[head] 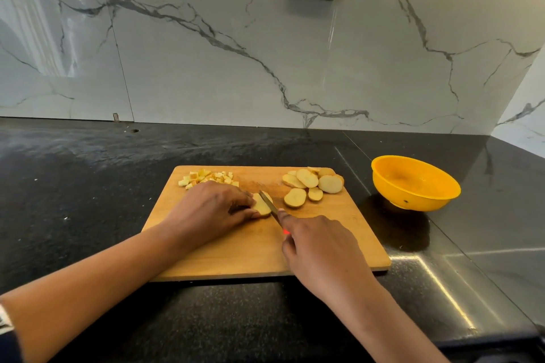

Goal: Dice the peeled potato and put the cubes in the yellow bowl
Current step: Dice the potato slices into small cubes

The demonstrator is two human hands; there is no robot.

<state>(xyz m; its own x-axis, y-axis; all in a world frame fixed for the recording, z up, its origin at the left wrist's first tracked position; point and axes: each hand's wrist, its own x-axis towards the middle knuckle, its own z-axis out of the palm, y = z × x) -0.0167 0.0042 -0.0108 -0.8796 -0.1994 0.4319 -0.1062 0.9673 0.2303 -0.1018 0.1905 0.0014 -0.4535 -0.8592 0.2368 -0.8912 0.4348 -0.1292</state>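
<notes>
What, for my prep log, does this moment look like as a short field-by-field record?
left hand: holds potato piece down on cutting board
right hand: grips knife, blade on that piece
cubes: small pile, board's far-left corner
slices: uncut, board's far-right side
yellow bowl: right of board, no cubes visible inside
</notes>
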